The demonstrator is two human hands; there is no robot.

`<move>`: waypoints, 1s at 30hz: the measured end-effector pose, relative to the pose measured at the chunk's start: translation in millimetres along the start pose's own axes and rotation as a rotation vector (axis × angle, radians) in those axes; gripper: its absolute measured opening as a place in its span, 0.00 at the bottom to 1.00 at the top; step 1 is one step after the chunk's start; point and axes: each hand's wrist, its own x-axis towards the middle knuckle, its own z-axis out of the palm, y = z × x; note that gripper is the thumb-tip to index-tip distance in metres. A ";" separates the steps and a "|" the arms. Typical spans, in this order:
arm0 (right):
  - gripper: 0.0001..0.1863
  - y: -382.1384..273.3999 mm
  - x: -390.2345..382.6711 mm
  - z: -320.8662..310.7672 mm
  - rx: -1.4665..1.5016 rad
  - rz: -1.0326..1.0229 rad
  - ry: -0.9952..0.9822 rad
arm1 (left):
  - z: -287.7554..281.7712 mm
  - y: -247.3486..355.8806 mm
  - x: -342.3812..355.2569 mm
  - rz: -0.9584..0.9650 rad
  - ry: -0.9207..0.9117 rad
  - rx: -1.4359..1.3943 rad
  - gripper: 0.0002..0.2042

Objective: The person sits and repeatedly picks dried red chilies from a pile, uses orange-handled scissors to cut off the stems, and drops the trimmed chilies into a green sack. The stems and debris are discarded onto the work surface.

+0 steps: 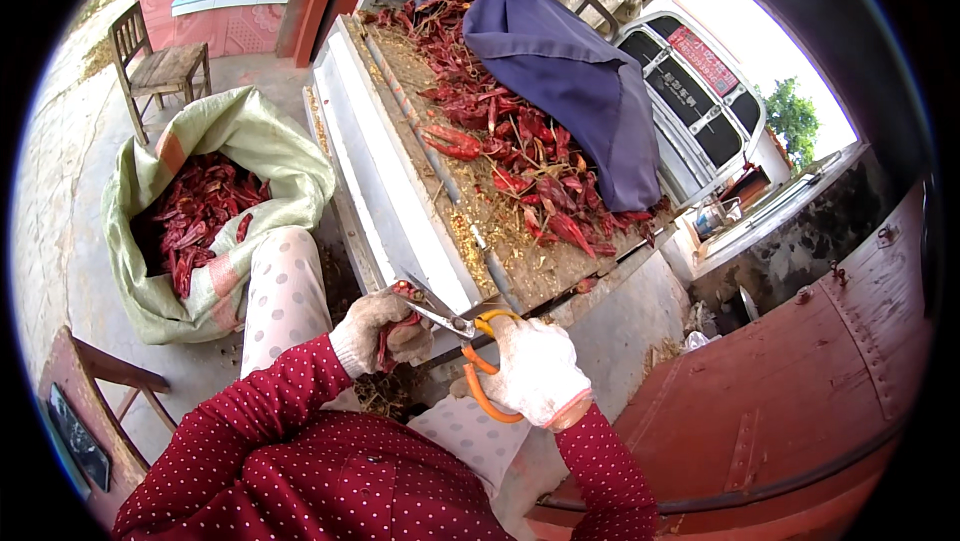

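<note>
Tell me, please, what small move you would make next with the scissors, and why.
I would probably close the orange-handled scissors with the right hand to snip the chili ends, because the blades appear parted right by the upper ends of the red chilies that the left hand holds.

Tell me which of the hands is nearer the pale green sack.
Left. The left hand, holding red chillies, is to the right of the sack; the right hand, holding orange-handled scissors, is farther right.
</note>
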 end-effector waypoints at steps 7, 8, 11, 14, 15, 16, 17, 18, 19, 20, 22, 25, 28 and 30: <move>0.32 3.3 -1.8 10.2 0.026 -0.052 0.069 | -5.2 -0.2 -2.8 0.003 -0.034 0.016 0.11; 0.31 5.0 -2.4 12.0 0.027 -0.049 0.057 | -4.7 -0.7 -2.2 -0.011 -0.037 0.019 0.11; 0.31 8.7 -5.5 18.7 0.054 -0.050 0.053 | -4.9 -0.1 -3.3 -0.022 -0.030 0.051 0.13; 0.31 7.9 -7.8 18.2 0.069 -0.030 0.040 | -7.2 -1.2 -4.9 -0.009 0.039 0.094 0.14; 0.31 7.8 -8.6 18.8 0.077 -0.018 0.017 | -7.1 -1.4 -6.5 -0.022 0.092 0.093 0.14; 0.31 7.4 -8.6 18.2 0.083 -0.008 -0.004 | -6.7 -0.4 -7.4 -0.030 0.142 0.095 0.15; 0.31 8.1 -8.3 20.0 0.096 0.004 -0.039 | -8.5 -0.2 -7.3 -0.031 0.099 0.069 0.15; 0.30 8.9 -8.7 23.0 0.115 0.004 -0.044 | -11.9 -0.6 -6.6 -0.032 0.057 0.043 0.15; 0.30 10.5 -10.0 26.2 0.134 0.009 -0.049 | -12.5 -1.3 -5.8 -0.037 0.014 0.014 0.15; 0.29 12.5 -12.7 31.5 0.159 0.003 -0.024 | -12.7 -1.5 -5.7 -0.024 0.030 0.038 0.16; 0.26 17.2 -16.4 39.7 0.217 0.014 0.028 | -11.6 -1.1 -3.6 0.004 0.058 0.086 0.18; 0.23 27.4 -18.6 45.5 0.246 0.096 0.088 | -14.5 -6.5 -2.8 -0.027 0.026 0.060 0.19; 0.22 45.8 -19.9 30.5 0.192 0.241 0.206 | -13.7 -1.3 -3.9 0.023 0.025 0.099 0.21; 0.22 72.6 -19.7 21.8 0.170 0.406 0.293 | -16.4 0.9 -4.9 0.005 0.015 0.088 0.21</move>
